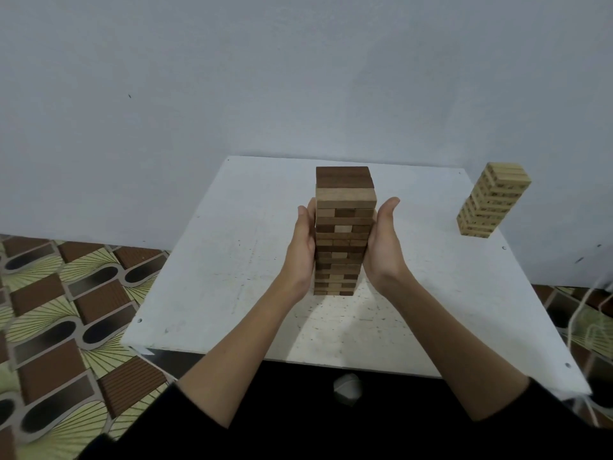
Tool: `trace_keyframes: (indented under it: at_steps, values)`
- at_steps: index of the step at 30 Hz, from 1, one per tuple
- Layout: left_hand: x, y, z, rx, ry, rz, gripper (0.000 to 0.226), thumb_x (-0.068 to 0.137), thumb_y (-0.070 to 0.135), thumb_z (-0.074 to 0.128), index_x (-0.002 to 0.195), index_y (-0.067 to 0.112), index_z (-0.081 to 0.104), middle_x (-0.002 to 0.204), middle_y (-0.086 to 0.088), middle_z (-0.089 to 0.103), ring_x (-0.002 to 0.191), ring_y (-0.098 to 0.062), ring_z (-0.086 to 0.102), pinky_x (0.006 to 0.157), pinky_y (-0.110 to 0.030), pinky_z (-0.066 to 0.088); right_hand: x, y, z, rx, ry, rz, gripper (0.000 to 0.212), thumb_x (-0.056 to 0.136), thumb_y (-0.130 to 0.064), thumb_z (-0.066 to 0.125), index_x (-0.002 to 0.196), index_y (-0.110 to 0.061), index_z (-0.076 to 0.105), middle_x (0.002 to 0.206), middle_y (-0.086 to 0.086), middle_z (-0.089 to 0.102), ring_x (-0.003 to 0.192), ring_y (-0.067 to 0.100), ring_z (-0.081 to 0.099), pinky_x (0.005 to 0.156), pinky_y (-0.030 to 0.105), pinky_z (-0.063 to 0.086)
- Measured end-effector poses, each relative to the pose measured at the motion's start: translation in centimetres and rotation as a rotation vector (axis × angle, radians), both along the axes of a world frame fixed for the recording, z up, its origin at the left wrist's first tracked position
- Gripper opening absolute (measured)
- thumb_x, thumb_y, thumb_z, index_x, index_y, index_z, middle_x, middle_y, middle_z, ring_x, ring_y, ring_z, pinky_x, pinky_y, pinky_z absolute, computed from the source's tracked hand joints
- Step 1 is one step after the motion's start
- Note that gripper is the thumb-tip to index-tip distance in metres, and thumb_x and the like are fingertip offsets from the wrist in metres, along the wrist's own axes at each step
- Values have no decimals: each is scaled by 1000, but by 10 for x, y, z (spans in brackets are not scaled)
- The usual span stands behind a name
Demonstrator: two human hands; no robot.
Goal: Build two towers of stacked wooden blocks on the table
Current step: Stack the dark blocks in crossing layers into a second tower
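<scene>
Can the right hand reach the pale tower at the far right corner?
Probably yes: the right hand lies flat against the dark tower, and only bare table lies between it and the pale tower.

no readable text, labels, numbers or signs anywhere

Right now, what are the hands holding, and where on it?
Nothing is gripped. The left hand and right hand, fingers straight, press flat against opposite sides of the brown block tower, around mid-height.
</scene>
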State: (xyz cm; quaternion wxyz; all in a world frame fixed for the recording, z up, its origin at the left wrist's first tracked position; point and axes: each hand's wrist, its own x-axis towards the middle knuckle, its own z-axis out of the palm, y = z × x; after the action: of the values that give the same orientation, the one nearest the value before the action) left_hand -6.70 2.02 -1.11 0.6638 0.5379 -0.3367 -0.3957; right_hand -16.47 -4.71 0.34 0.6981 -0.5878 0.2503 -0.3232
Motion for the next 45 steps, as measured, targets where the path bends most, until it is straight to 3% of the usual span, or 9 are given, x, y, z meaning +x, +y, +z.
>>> trace_keyframes:
  at_steps: [11, 14, 16, 20, 24, 26, 31, 37, 45]
  values:
    - [-3, -2, 0, 7, 10, -1, 55, 104, 38, 9, 137, 15, 47, 111, 11, 63, 93, 9, 61, 71, -5, 47, 1, -2, -3, -31, 39, -12, 71, 93, -55, -4, 129, -24, 49, 107, -16, 66, 100, -2, 62, 76, 12, 48]
    - [0, 2, -1, -18, 37, 44, 56, 103, 42, 11, 142, 14, 41, 135, 3, 54, 119, 2, 52, 100, -16, 42, -3, -4, -1, -46, 20, 9, 76, 89, -62, 0, 134, -19, 45, 126, -6, 59, 119, 6, 53, 99, 24, 43]
    - [9, 7, -2, -63, 72, 115, 54, 103, 41, 13, 147, 16, 32, 150, 3, 37, 138, -7, 33, 117, -31, 22, -9, -11, 0, -33, 23, -6, 83, 84, -71, 9, 144, -19, 33, 146, -4, 42, 136, 11, 35, 116, 38, 23]
    - [40, 20, -4, -127, 178, 151, 44, 101, 15, 21, 138, 9, 44, 141, -5, 50, 132, -15, 44, 115, -35, 27, -29, -31, 1, -76, 74, -129, 32, 102, -26, 34, 131, -21, 45, 129, -9, 54, 128, 11, 46, 115, 40, 28]
    - [57, 33, -12, -10, 79, -25, 71, 68, -23, 38, 133, 6, 43, 134, -7, 53, 131, -25, 46, 107, -31, 39, -44, -40, -6, -191, 173, -34, 70, 73, 28, 39, 128, -14, 46, 120, -7, 59, 121, 13, 52, 111, 43, 35]
    - [58, 35, -15, 61, -69, -193, 89, 57, -18, 48, 137, 18, 36, 142, 1, 44, 136, -18, 38, 112, -31, 32, -48, -40, -11, -207, 193, 88, 86, 57, 21, 49, 134, -18, 40, 130, -2, 52, 127, 15, 46, 114, 43, 29]
    - [48, 26, -9, 127, -287, -292, 108, 60, 18, 83, 146, 31, 18, 147, 4, 37, 136, -8, 35, 116, -29, 24, -40, -33, -12, -291, 245, 234, 105, 59, -29, 81, 145, -24, 22, 143, -4, 41, 133, 13, 39, 116, 47, 23]
    - [46, 17, -7, 84, -313, -211, 110, 60, 22, 85, 147, 29, 18, 136, 2, 49, 130, -10, 44, 116, -45, 26, -32, -32, -4, -341, 271, 202, 99, 64, -24, 81, 144, -27, 23, 138, -5, 46, 131, 12, 41, 115, 48, 26]
    - [47, 10, -3, 96, -359, -206, 111, 56, 29, 85, 146, 25, 20, 129, 0, 54, 127, -12, 47, 115, -47, 28, -28, -33, -2, -366, 302, 198, 96, 63, -21, 80, 141, -32, 25, 131, -11, 47, 127, 9, 43, 115, 43, 28]
